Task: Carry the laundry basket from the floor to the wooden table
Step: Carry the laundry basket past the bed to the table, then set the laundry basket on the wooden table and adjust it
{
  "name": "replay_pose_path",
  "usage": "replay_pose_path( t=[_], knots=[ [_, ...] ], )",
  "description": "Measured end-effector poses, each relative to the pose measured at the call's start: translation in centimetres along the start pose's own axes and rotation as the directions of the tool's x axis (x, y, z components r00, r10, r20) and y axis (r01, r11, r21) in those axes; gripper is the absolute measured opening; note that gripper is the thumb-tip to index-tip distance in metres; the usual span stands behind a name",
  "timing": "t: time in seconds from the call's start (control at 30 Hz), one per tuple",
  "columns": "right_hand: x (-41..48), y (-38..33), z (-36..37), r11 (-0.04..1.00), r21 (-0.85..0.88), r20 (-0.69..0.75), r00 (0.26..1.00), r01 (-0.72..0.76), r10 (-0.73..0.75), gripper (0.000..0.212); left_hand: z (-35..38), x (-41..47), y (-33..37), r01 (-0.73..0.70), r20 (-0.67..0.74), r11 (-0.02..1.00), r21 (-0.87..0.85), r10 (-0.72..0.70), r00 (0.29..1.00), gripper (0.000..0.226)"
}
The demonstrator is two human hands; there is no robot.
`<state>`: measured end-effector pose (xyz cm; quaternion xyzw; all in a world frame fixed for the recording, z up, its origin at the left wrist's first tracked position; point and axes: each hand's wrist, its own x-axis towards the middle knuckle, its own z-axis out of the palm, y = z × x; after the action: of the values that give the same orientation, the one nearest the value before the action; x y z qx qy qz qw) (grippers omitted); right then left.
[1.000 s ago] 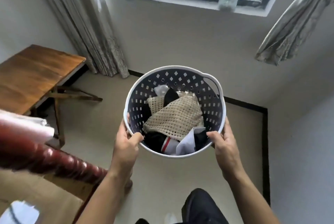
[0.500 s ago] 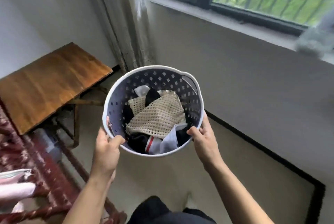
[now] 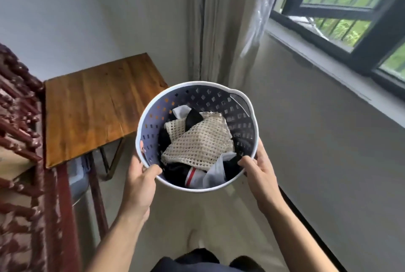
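Note:
A round perforated laundry basket (image 3: 219, 96) with a white rim hangs in the air at chest height, filled with a beige mesh cloth and dark and white clothes. My left hand (image 3: 140, 181) grips its near left rim, thumb inside. My right hand (image 3: 258, 173) grips the near right rim. The wooden table (image 3: 92, 105) stands ahead on the left, its bare top just beyond and below the basket's left edge.
A dark red carved wooden furniture piece (image 3: 26, 162) runs along the left side. A grey curtain (image 3: 219, 21) hangs behind the basket. The wall and a dark-framed open window (image 3: 341, 19) rise on the right. Pale floor lies below, with my dark trousers at the bottom.
The view has swung left and moved closer: the table now lies nearer, right beside the basket. Both hands keep the same hold on the rim.

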<state>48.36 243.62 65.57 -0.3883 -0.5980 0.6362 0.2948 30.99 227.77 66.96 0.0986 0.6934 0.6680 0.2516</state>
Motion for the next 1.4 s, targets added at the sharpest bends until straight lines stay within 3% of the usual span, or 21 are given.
replay_pose_path(
  t=[0.27,0.5,0.7,0.93,1.1,1.23,1.4],
  knots=[
    [13.3,-1.8,4.5,0.998,0.066,-0.01,1.0,-0.007,0.007,0.071,2.5,14.0,2.7,-0.002,-0.009,0.999,0.045,0.003,1.0,0.053],
    [26.9,-1.6,12.2,0.998,0.038,0.148,0.988,-0.045,0.039,0.065,1.8,24.8,4.5,-0.006,-0.191,0.999,0.039,0.013,0.981,0.058],
    [35.4,-2.9,22.9,0.997,-0.045,0.41,0.909,-0.064,0.076,0.065,-3.5,30.8,6.8,-0.001,-0.42,1.0,-0.029,-0.011,0.907,0.065],
    [39.0,-3.3,35.7,0.99,-0.137,0.543,0.835,-0.018,0.091,0.066,-12.5,36.3,5.5,0.045,-0.588,0.996,-0.077,-0.082,0.805,0.066],
    [40.9,-1.2,44.4,0.969,-0.224,0.516,0.831,-0.106,0.21,0.065,-19.7,42.6,3.6,0.121,-0.568,0.984,-0.13,-0.174,0.804,0.065],
    [43.0,0.8,49.2,0.943,-0.281,0.481,0.823,-0.181,0.301,0.063,-23.7,48.6,3.1,0.141,-0.484,0.98,-0.139,-0.191,0.854,0.063],
    [45.9,2.3,53.3,0.919,-0.33,0.343,0.879,-0.217,0.331,0.055,-26.6,56.5,3.2,0.144,-0.368,0.986,-0.08,-0.164,0.915,0.066]
  ],
)
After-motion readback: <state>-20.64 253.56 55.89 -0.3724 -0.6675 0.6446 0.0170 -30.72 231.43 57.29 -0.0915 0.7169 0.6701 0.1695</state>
